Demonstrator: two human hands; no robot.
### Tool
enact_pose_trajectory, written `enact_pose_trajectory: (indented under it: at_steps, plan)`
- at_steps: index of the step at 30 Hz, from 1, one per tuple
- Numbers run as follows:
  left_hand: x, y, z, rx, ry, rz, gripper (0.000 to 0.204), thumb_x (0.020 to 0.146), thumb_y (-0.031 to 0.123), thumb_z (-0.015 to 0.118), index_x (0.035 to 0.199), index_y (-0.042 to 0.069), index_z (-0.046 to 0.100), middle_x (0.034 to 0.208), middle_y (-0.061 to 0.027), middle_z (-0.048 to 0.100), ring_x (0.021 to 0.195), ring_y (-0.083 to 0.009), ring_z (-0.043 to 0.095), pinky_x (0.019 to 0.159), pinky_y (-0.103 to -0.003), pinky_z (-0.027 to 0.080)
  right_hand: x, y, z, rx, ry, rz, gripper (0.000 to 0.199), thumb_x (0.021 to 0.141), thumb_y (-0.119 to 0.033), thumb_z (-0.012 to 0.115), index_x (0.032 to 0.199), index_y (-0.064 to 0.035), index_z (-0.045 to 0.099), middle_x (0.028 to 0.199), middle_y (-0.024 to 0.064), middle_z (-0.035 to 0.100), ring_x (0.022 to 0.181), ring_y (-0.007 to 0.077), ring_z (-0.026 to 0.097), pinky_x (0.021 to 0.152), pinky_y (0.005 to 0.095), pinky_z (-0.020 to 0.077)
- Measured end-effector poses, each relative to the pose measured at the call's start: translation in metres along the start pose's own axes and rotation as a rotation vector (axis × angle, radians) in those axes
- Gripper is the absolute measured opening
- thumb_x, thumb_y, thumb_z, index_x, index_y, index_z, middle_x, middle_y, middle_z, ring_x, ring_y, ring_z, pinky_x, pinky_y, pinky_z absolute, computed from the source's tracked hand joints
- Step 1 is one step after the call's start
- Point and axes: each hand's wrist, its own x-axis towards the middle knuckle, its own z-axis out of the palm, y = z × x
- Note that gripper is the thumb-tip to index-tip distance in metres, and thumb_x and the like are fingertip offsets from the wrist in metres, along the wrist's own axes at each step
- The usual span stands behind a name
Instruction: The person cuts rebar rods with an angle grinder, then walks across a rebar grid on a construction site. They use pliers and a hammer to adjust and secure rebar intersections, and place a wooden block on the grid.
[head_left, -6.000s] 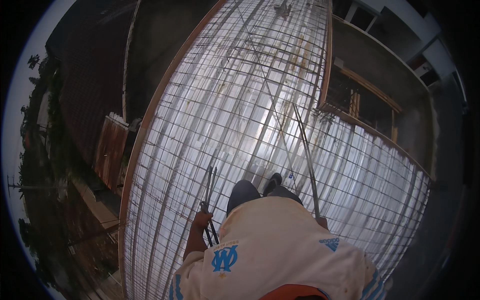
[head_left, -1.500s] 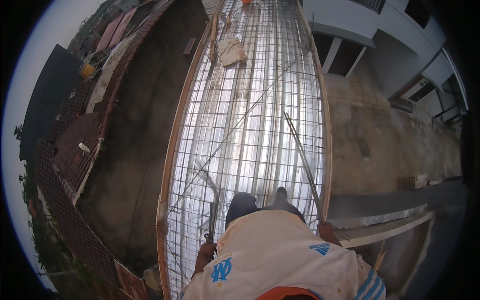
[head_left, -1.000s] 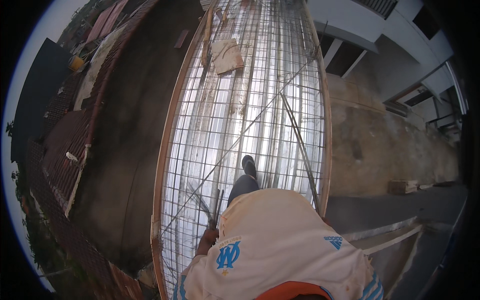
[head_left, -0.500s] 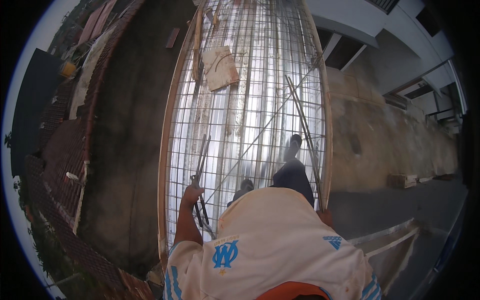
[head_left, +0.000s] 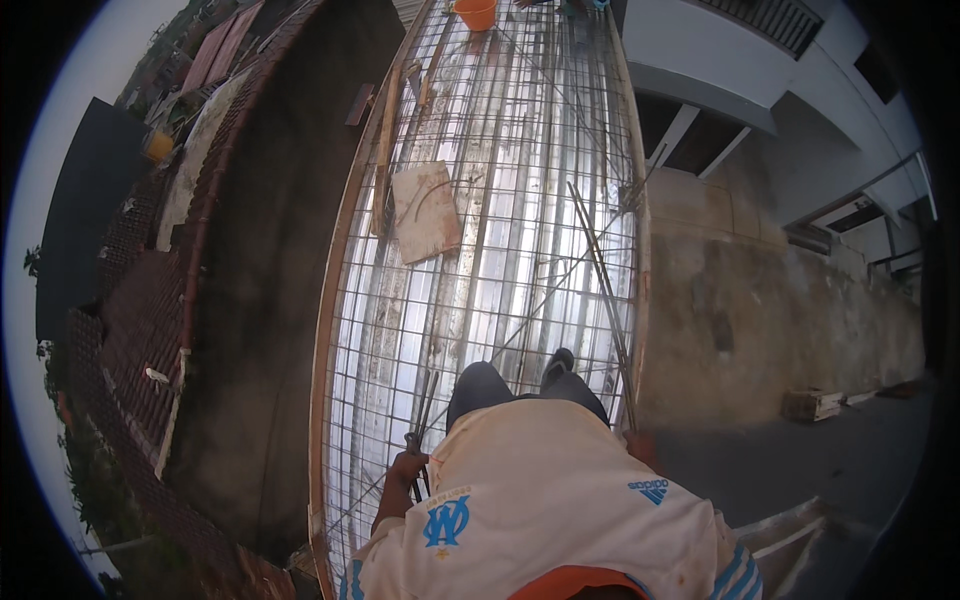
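Note:
My left hand (head_left: 408, 466) is closed around several dark, thin metal bars (head_left: 426, 405), which point forward over the steel mesh; their exact kind is hard to make out. Low at the right edge of the deck, my right hand (head_left: 642, 448) is partly hidden by my shirt and closed at the near end of long steel rods (head_left: 600, 270). Those rods slant forward and left above the mesh. Beneath both hands runs a wire-tied rebar mesh (head_left: 520, 230) over shiny corrugated metal sheets. My legs and one sandalled foot (head_left: 562, 362) show on it.
A stained board (head_left: 426, 212) lies on the mesh ahead, beside a wooden plank (head_left: 386, 150). An orange bucket (head_left: 475, 13) stands at the far end, near part of another person. Wooden edging (head_left: 318, 400) borders the deck; drops lie on both sides.
I have moved forward along the deck, so the board sits nearer. The bucket and the other person have come into view at the far end. Both hands keep their hold.

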Motion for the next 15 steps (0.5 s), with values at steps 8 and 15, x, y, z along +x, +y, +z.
enact_pose_trajectory:
  at_steps: [8, 15]
  plan:
    - [0.016, 0.113, 0.011, -0.016, -0.009, 0.036, 0.046, 0.064, 0.04, 0.067, 0.08, -0.003, 0.063, 0.069, -0.0114, 0.061, 0.056, -0.0199, 0.057, 0.048, -0.032, 0.045, 0.116, -0.073, -0.074, -0.178, 0.089, -0.224, 0.013, 0.07, -0.014, 0.058, 0.075, -0.0021, 0.059, 0.073, 0.0248, 0.056, 0.067, 0.0388, 0.057, 0.06, 0.0479, 0.0422]
    - [0.096, 0.223, -0.031, -0.051, -0.07, 0.005, 0.042, 0.065, 0.035, 0.067, 0.08, -0.004, 0.063, 0.071, -0.0121, 0.062, 0.06, -0.0208, 0.058, 0.052, -0.034, 0.046, 0.233, -0.198, -0.089, -0.014, 0.032, -0.205, 0.013, 0.064, -0.012, 0.058, 0.071, -0.0009, 0.057, 0.063, 0.0209, 0.054, 0.056, 0.0341, 0.056, 0.051, 0.0411, 0.0428]
